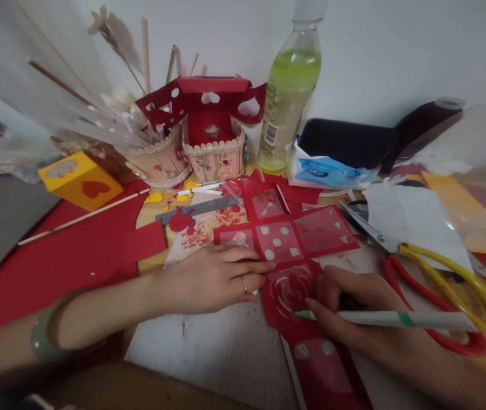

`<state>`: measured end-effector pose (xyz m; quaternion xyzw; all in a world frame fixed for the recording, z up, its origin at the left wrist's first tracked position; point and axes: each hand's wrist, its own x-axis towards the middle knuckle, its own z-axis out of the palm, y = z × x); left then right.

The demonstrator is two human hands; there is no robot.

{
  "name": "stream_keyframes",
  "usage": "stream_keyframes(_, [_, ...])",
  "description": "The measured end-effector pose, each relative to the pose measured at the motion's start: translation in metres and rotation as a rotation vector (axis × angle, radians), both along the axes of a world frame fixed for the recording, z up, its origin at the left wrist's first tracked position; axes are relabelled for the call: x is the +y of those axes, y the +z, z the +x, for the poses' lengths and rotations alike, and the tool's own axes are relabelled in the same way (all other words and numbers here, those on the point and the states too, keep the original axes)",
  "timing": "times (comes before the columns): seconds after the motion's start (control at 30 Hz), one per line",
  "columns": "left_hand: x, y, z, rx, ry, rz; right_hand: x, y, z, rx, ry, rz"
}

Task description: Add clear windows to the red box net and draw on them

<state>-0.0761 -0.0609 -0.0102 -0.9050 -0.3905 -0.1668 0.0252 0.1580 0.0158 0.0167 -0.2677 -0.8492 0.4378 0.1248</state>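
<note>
My left hand (221, 276) lies flat, fingers stretched out, its fingertips on a red paper box net (279, 270) of joined square panels. Several panels have cut-out shapes with a clear sheet showing in them. My right hand (354, 313) is closed round a white pen (371, 319) with a green tip. That tip points left and meets or hovers just over the panel with swirling curved cuts; contact I cannot tell. Under the net is a pale board (191, 347). Right of my right hand lie scissors (443, 279) with yellow and red handles.
A green drink bottle (291, 97), a tissue pack (332, 171) and a black phone (347, 142) stand behind. Left of them are wooden-stick baskets (215, 159), one holding a red cut-out box. A yellow box (80, 181), ruler (200, 210) and red paper (63, 256) lie left.
</note>
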Motion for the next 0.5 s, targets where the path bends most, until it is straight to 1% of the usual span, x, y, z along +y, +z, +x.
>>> stream_keyframes(0.27, [-0.0004,-0.0003,-0.0001,-0.007,-0.005,-0.011,0.0005,-0.0039,-0.0003,0.012,0.031,-0.01])
stream_keyframes(0.5, [0.0001,0.001,0.0006,-0.001,-0.001,-0.012,0.0011,-0.0068,0.0034,-0.042,0.051,-0.034])
